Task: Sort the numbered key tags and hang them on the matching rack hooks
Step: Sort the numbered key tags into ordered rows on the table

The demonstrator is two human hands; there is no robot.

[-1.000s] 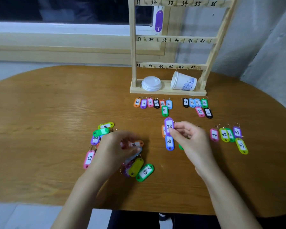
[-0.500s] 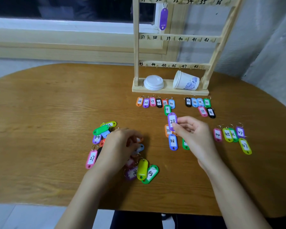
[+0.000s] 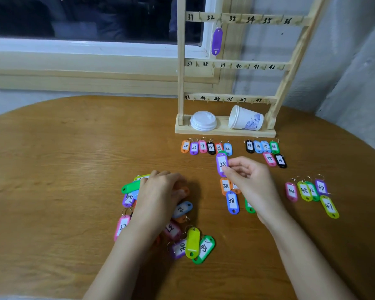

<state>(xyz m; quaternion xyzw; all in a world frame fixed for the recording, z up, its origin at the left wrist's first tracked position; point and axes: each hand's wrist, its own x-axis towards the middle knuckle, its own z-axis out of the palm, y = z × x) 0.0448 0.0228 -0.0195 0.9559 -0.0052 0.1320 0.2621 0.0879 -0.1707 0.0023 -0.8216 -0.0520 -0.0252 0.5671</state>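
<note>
Below the rack [image 3: 225, 66], the sorted row [image 3: 206, 146] on the table [image 3: 74, 159] could be scattered if tag 28 [image 3: 222, 164] is dropped in carelessly. The loose pile [image 3: 188, 241] is covered by the curled left hand [image 3: 160, 193]; whether anything is gripped cannot be told. Tag 28 is pinched by the right hand [image 3: 250, 182], just left of its fingertips.

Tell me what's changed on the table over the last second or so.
The right hand, pinching the purple tag marked 28, carried it away from the person, closer to the row of tags numbered 25 to 30. The left hand stayed on the loose pile, shifting a few tags there. Nothing was let go. The sorted groups, the rack and its hanging tag did not move.
</note>
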